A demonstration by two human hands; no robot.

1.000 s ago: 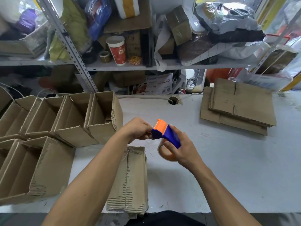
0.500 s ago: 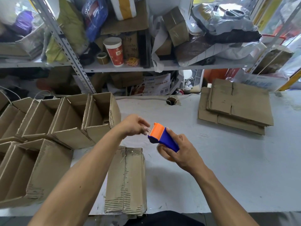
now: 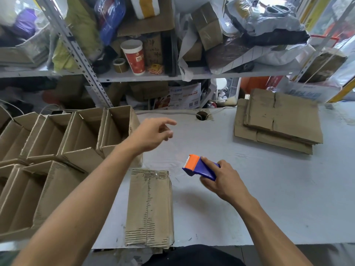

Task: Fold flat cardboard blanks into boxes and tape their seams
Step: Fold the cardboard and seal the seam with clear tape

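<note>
the right hand [image 3: 222, 181] grips the tape dispenser [image 3: 199, 167] at 3 o'clock of the taped box [image 3: 149, 208] on the worktop [image 3: 269, 189]; left hand [image 3: 151, 135] hovers with fingers loosely spread, empty. flat blanks [image 3: 278, 121] at 1 o'clock — likely light, stiff, bendable — best taken by an edge.

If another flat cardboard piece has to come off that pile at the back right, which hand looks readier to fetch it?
Probably the left hand: it is empty, fingers spread, raised above the table. The right hand sits nearer the flat cardboard stack but grips the tape dispenser.
</note>
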